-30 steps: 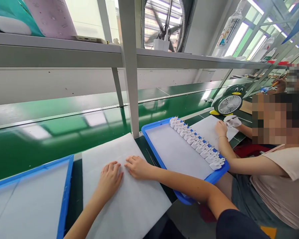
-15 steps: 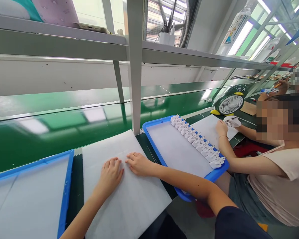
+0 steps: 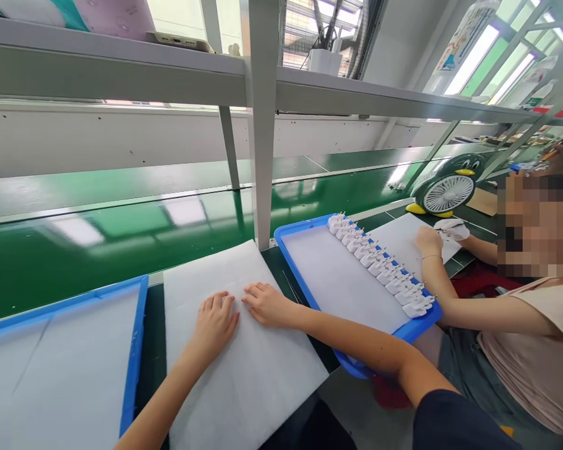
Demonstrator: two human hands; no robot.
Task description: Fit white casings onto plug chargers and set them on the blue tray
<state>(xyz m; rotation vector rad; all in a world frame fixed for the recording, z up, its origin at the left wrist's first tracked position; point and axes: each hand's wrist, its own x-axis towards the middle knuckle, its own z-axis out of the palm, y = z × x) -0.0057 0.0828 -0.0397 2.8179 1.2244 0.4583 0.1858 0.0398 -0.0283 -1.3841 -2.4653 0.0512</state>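
Note:
My left hand lies palm down on a white sheet, fingers stretched out with nothing in them. Just to its right, my right hand rests on the same sheet, fingers extended and apart, also holding nothing. The two hands sit close together without touching. Right of the sheet stands a blue-rimmed tray with a white lining. Along its right side runs a row of small white pieces. My right forearm passes in front of the tray's lower edge.
Another blue-rimmed tray is at the left. A metal shelf post rises behind the sheet. To the right, a co-worker's hands hold a white piece beside a penguin-shaped fan. A phone lies on the shelf above.
The whole view has shifted slightly, so things appear a little further right. Both my hands stay flat on the white sheet in about the same pose.

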